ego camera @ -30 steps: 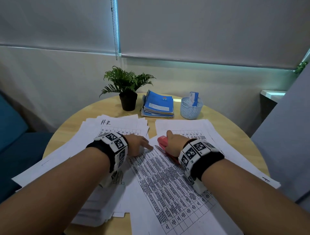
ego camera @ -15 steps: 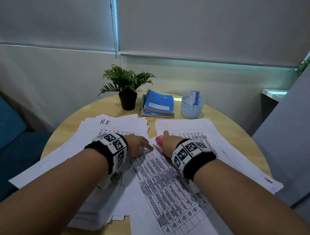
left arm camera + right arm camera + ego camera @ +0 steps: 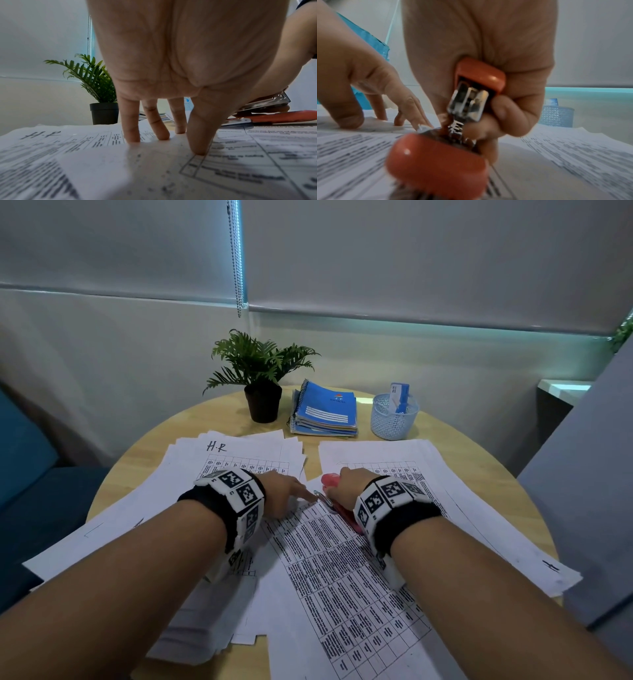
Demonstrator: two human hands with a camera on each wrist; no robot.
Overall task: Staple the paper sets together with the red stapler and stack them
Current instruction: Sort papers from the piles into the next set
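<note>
R hand [image 3: 346,486] grips stapler [image 3: 440,159] — on paper set [image 3: 342,577].

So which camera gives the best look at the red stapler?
The right wrist view: the stapler fills the frame, gripped by the right hand, metal mouth visible. The head view shows only red slivers beside that hand; the left wrist view shows its side at the frame's edge.

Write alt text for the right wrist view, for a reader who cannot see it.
Seen from the wrist, the right hand grips a red stapler, its metal mouth open over printed paper sheets. The left hand presses its fingertips onto the paper on the left. A pale blue mesh basket stands behind on the right.
</note>
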